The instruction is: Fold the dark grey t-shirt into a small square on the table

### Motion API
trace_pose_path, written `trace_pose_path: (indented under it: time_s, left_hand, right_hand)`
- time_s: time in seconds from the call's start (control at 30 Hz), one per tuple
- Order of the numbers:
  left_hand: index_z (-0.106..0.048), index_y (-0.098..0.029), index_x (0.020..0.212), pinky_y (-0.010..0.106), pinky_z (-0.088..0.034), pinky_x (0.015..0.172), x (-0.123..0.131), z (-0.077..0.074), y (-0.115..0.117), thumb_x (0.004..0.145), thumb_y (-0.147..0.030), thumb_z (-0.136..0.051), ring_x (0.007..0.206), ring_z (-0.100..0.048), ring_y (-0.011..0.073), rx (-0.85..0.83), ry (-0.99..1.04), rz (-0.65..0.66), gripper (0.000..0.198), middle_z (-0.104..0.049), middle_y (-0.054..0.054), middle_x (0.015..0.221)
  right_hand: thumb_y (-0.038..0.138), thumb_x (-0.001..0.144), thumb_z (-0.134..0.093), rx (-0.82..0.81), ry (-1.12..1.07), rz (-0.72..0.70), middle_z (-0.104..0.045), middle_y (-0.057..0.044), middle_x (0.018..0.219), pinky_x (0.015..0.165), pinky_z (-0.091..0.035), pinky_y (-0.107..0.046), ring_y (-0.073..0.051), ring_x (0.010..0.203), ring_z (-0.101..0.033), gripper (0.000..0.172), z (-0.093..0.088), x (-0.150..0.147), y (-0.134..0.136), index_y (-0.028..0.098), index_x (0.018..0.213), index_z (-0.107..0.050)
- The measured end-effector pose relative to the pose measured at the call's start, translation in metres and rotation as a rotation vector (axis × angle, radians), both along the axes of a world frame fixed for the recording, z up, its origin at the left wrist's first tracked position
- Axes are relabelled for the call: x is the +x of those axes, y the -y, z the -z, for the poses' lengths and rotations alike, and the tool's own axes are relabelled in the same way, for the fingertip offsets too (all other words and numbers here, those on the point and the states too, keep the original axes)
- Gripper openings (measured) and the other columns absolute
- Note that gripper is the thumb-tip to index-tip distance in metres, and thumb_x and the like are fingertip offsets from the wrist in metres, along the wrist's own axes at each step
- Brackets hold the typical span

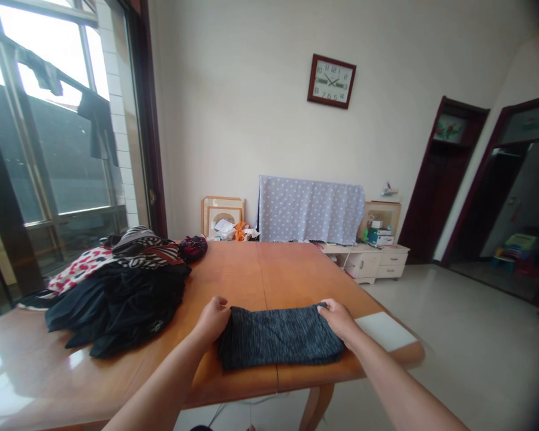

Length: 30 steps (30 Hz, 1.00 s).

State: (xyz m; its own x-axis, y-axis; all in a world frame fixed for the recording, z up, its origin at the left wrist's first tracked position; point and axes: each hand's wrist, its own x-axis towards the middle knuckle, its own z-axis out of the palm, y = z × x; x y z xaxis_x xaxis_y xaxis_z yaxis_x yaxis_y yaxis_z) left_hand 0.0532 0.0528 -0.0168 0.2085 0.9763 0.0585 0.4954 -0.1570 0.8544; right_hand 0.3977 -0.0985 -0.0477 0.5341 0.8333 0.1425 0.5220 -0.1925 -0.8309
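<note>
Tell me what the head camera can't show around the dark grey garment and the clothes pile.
In the head view:
The dark grey garment: the left hand and right hand cover its ends, so the grip can't be told.
The black clothes pile: its own folds hide what lies underneath.
The small boxes on the white cabinet: too small to read.
</note>
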Motion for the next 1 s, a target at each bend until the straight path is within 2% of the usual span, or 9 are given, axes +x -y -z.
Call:
trace_pose_path:
  time_s: [0.13,0.27,0.37,0.53,0.63,0.7,0.87,0.93,1.0]
  left_hand:
    - [-0.059,-0.019,0.101,0.033,-0.045,0.085,-0.009,0.001,0.001,0.081,-0.023,-0.053,0.105,-0.063,0.0248,0.142,-0.075,-0.056,0.022,-0.068,0.011,0.110]
    - [-0.063,-0.023,0.091,0.029,-0.042,0.068,-0.014,0.001,0.013,0.088,-0.039,-0.049,0.085,-0.065,0.0221,0.247,-0.219,0.013,0.022,-0.070,0.005,0.087]
    - [-0.064,-0.022,0.087,0.026,-0.038,0.061,-0.016,0.003,0.023,0.088,-0.044,-0.050,0.073,-0.063,0.0190,0.224,-0.222,0.069,0.026,-0.068,0.002,0.076]
    - [-0.066,-0.023,0.093,0.023,-0.035,0.055,-0.024,0.006,0.028,0.080,-0.033,-0.060,0.061,-0.057,0.0145,0.118,-0.232,0.076,0.018,-0.063,-0.003,0.066]
    - [-0.067,-0.022,0.094,0.022,-0.034,0.053,-0.028,0.006,0.028,0.075,-0.024,-0.061,0.057,-0.055,0.0130,0.076,-0.233,0.065,0.020,-0.060,-0.004,0.061]
    - [-0.067,-0.022,0.094,0.022,-0.034,0.053,-0.030,0.005,0.028,0.074,-0.021,-0.061,0.057,-0.055,0.0126,0.065,-0.212,0.068,0.021,-0.060,-0.005,0.061]
    - [-0.066,-0.021,0.094,0.020,-0.036,0.053,-0.034,0.002,0.031,0.072,-0.019,-0.064,0.060,-0.056,0.0118,0.043,-0.145,0.115,0.022,-0.061,-0.005,0.064]
    - [-0.066,-0.020,0.095,0.019,-0.037,0.054,-0.036,0.002,0.032,0.070,-0.017,-0.064,0.061,-0.056,0.0111,0.033,-0.128,0.138,0.025,-0.062,-0.005,0.066]
    - [-0.066,-0.019,0.097,0.019,-0.038,0.055,-0.039,0.002,0.033,0.068,-0.013,-0.064,0.061,-0.056,0.0105,0.029,-0.124,0.162,0.029,-0.063,-0.005,0.068]
  right_hand:
    - [0.042,0.088,-0.046,-0.027,0.098,0.033,-0.071,-0.009,0.111,0.090,-0.049,-0.037,-0.027,0.105,-0.065,0.041,0.001,-0.003,0.005,0.022,0.119,-0.063]
    - [0.042,0.089,-0.045,-0.041,0.142,0.028,-0.071,-0.008,0.112,0.092,-0.049,-0.037,-0.027,0.107,-0.065,0.044,0.000,-0.005,0.009,0.022,0.126,-0.060]
    - [0.043,0.088,-0.048,-0.042,0.119,0.044,-0.071,-0.009,0.112,0.091,-0.049,-0.037,-0.027,0.105,-0.065,0.045,0.001,-0.006,0.009,0.021,0.125,-0.061]
    - [0.043,0.083,-0.058,-0.012,0.140,0.115,-0.071,-0.011,0.111,0.088,-0.049,-0.036,-0.028,0.103,-0.066,0.047,0.001,-0.003,0.010,0.019,0.124,-0.062]
    - [0.041,0.083,-0.061,-0.021,0.342,0.185,-0.068,-0.014,0.115,0.092,-0.046,-0.040,-0.030,0.107,-0.062,0.053,-0.009,-0.014,0.011,0.017,0.130,-0.058]
    - [0.038,0.085,-0.059,0.070,0.519,0.182,-0.065,-0.014,0.121,0.098,-0.042,-0.042,-0.031,0.116,-0.057,0.050,-0.020,-0.035,0.013,0.017,0.131,-0.057]
    - [0.032,0.091,-0.054,0.219,0.549,-0.304,-0.067,-0.005,0.109,0.090,-0.045,-0.032,-0.021,0.103,-0.060,0.024,-0.041,-0.129,0.021,0.026,0.110,-0.067]
    - [0.034,0.087,-0.061,0.200,0.568,-0.467,-0.066,-0.003,0.105,0.088,-0.045,-0.030,-0.019,0.100,-0.059,0.022,-0.041,-0.166,0.024,0.027,0.107,-0.068]
    - [0.035,0.082,-0.068,0.171,0.621,-0.537,-0.066,-0.001,0.101,0.089,-0.044,-0.031,-0.020,0.099,-0.058,0.025,-0.037,-0.192,0.025,0.028,0.106,-0.069]
